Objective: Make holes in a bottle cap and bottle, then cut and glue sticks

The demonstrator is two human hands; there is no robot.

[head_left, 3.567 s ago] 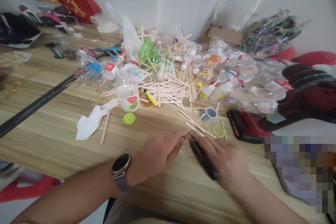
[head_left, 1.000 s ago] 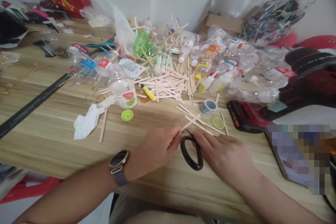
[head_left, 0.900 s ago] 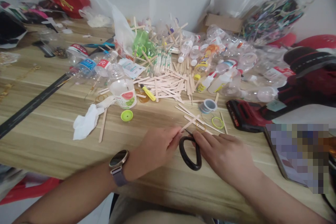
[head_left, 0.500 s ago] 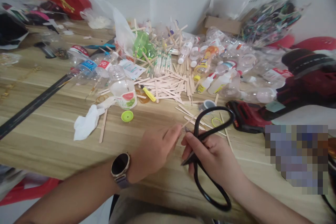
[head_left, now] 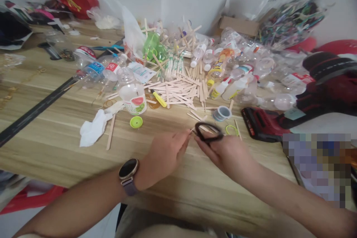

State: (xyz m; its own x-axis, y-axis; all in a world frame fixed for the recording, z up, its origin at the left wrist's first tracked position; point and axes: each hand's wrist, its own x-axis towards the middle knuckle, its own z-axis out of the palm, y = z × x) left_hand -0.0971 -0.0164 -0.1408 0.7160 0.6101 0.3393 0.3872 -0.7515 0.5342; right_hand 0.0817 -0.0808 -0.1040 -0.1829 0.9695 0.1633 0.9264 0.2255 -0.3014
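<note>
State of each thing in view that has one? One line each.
Left hand: pinching a thin wooden stick, mostly hidden
Right hand: gripping scissors
Scissors: held, blades hidden, open or shut unclear
Watch: worn, screen dark
Watermelon-label jar: upright
Green lid: lying on the table
Tissue: crumpled
Drill: lying down, battery attached

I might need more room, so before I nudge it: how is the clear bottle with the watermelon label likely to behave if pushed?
The clear bottle is probably light, since its see-through walls show no obvious contents. Standing upright, it may tip if pushed high up. Its rounded sides suggest it could roll once over.
</note>
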